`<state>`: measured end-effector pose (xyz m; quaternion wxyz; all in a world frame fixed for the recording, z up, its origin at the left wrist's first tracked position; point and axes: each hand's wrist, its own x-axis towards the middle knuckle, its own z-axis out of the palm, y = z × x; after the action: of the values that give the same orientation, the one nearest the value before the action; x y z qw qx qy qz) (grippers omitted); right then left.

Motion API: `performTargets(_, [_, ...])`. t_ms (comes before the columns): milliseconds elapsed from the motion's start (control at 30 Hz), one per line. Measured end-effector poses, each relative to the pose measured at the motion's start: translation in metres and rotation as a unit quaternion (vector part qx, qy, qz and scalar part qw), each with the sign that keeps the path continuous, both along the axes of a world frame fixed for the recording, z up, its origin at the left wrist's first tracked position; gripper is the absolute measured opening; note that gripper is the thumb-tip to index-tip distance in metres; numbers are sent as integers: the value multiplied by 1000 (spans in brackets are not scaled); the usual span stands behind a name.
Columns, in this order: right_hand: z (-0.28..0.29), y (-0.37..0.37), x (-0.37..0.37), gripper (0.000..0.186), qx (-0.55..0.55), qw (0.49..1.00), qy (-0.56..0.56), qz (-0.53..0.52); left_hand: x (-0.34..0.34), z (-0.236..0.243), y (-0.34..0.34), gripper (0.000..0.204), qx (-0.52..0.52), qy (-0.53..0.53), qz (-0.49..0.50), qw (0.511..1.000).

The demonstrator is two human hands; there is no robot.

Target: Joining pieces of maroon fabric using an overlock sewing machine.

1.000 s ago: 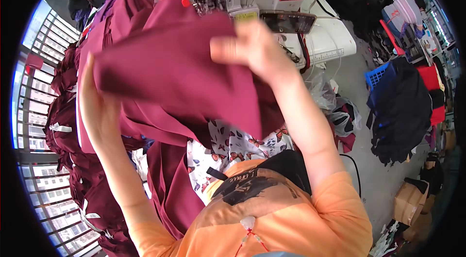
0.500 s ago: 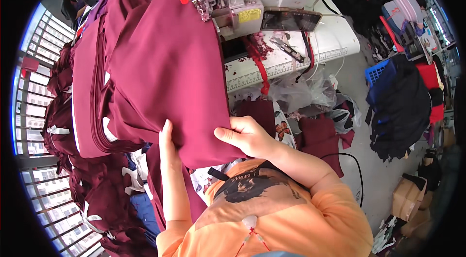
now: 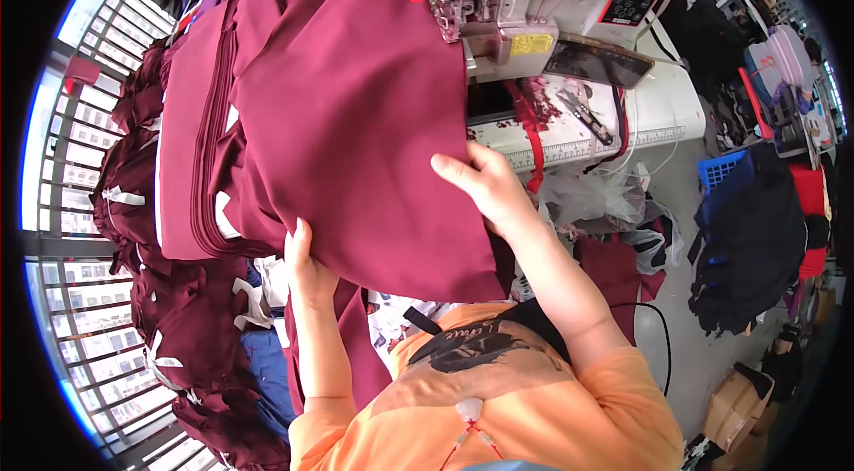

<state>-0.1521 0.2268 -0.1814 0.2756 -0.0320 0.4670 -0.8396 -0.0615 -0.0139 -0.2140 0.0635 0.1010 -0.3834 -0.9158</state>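
**A:** Biggest thing first: maroon fabric panel [image 3: 356, 115], draped over the front of the white sewing machine [image 3: 534, 0] and hanging off the table edge toward the lap. Looks soft and floppy, light-ish, bound to sag and slide unless supported flat. Probably best taken at the lower edge or corners, both sides at once, never by the middle.

**B:** Agreed. Just to the left, stack of folded maroon pieces [image 3: 191, 133], then heaps of the same cloth [image 3: 169, 320] lower left by the railing. Dark garments [image 3: 747, 240] piled on the right, blue crate [image 3: 722, 170] beside them.

**A:** Left hand [image 3: 307, 262] tucked up under the panel's lower edge, fingers hidden behind the cloth. Pinching or just propping? Can't tell from here.

**B:** Right hand [image 3: 485, 186] flat on the panel's right edge, fingers spread, pressing rather than closed around anything. No real grasp, more of a smoothing hold.

**A:** Smaller bits: red strip [image 3: 532, 128] dangling over the ruler on the table front, scissors [image 3: 583, 111] near it, dark phone-like slab [image 3: 598, 64] under the machine arm.

**B:** Needle area mostly buried under the cloth. Far end of the panel lost behind the machine head. Edges of the view bent and dark, so nothing readable there.
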Motion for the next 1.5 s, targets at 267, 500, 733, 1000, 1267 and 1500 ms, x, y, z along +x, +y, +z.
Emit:
performTargets(267, [7,-3,25,24,94,994,64,-12,0,-16,-13,48,-91,19,28,995])
performTargets(500, [8,4,8,19,-18,1000,-11,9,-18,13,-9,56,-126,51,-15,991])
performTargets(733, [16,1,-7,19,101,991,89,-25,-49,31,2,41,-132,-20,87,987])
performTargets(1000, [13,-6,-37,16,278,895,326,-128,-82,42,13,39,-278,-76,178,941])
performTargets(1267, [5,1,-20,17,295,876,364,-111,-103,52,14,39,-283,-96,207,932])
performTargets(1500, [13,6,-25,22,155,980,126,-10,-129,83,19,42,-313,-82,224,919])
